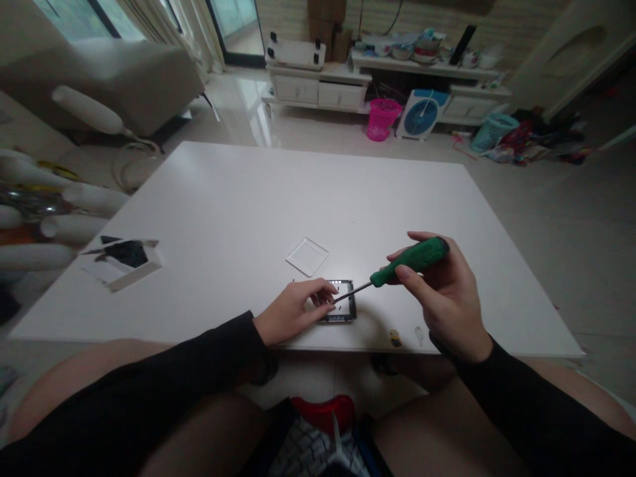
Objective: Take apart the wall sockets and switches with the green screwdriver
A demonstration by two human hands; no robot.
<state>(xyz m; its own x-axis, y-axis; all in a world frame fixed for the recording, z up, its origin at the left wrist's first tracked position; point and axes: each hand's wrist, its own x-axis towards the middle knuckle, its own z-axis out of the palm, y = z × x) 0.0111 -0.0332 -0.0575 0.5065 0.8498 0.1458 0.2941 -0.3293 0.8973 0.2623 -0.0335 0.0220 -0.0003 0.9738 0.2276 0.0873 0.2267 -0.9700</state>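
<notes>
In my right hand (450,298) is a screwdriver (412,260) with a green handle, held slantwise between thumb and fingers. Its thin metal shaft points down and left to the fingertips of my left hand (301,308). Those fingers are pinched together around the shaft's tip; whatever small thing may be between them is hidden. Beneath them lies a small rectangular panel (352,308) with a black frame and a white middle, its left part covered by my left hand. Just beyond it, a clear square plate (307,257) rests flat on the table.
The white table (238,199) spans the view before me. An open white box (134,265) with dark contents sits at its left. A small yellow figure sticker (395,338) and a pale tag-like piece (419,336) lie near the front edge. Large white rolls (74,228) stand beyond the left edge.
</notes>
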